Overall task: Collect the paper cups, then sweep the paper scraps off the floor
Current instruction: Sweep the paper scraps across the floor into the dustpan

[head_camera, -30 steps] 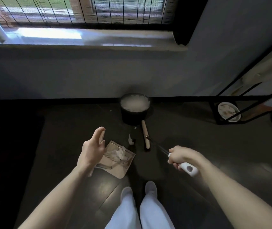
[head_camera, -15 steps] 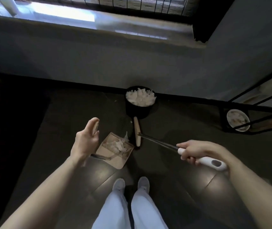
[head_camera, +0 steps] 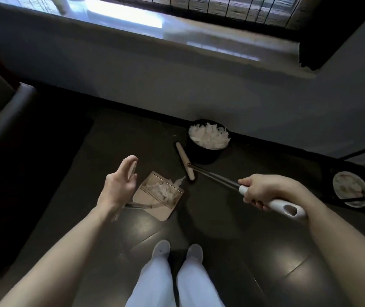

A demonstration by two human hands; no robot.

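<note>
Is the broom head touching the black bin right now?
Cannot tell. In the head view the broom head lies right beside the black bin, its far end overlapping the bin's wall, so neither gap nor contact shows plainly.

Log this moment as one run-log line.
right hand: grips broom handle | broom head: beside dustpan | left hand: holds dustpan handle | dustpan: scraps inside | bin: full

White scraps (head_camera: 162,189) on a beige dustpan (head_camera: 155,207).
Black bin (head_camera: 201,155), dark glossy floor (head_camera: 254,251), white-handled broom (head_camera: 283,207), white trousers (head_camera: 155,282).
</note>
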